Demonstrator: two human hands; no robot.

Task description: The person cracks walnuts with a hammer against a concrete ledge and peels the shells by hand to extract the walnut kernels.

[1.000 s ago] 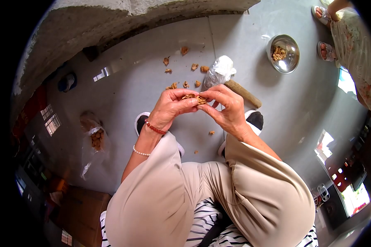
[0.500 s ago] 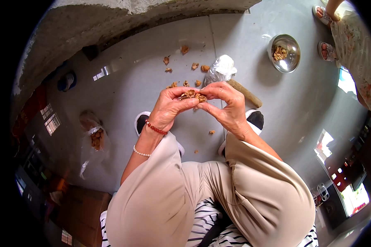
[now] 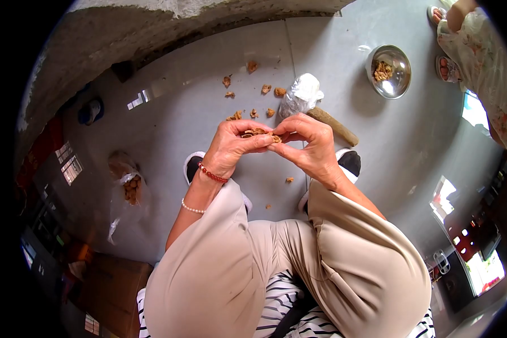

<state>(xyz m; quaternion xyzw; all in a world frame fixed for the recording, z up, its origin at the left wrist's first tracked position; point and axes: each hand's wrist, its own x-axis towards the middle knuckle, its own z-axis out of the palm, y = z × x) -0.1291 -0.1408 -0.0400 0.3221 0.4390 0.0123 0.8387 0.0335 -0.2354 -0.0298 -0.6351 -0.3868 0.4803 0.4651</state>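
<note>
My left hand (image 3: 231, 145) is closed around cracked walnut pieces (image 3: 254, 133), with its thumb laid over them. On the other side, my right hand (image 3: 310, 141) pinches a piece of walnut (image 3: 276, 138) between thumb and forefinger, and its fingertips meet those of the left. Both hands are held above the floor between the knees. Just beyond them, broken walnut shells (image 3: 266, 89) lie scattered. A hammer with a wooden handle (image 3: 335, 128) rests behind my right hand, its head wrapped in a white plastic bag (image 3: 303, 93).
A steel bowl (image 3: 401, 73) holding walnut pieces stands at the far right, near another person's sandalled feet (image 3: 448, 69). To the left lies a clear plastic bag of whole walnuts (image 3: 132, 188). A rough concrete block (image 3: 124, 36) borders the far side. A cardboard box (image 3: 112, 287) sits lower left.
My fingers have shifted slightly around the walnut pieces, with the left fingers covering more of them. The other person at the right has moved a little.
</note>
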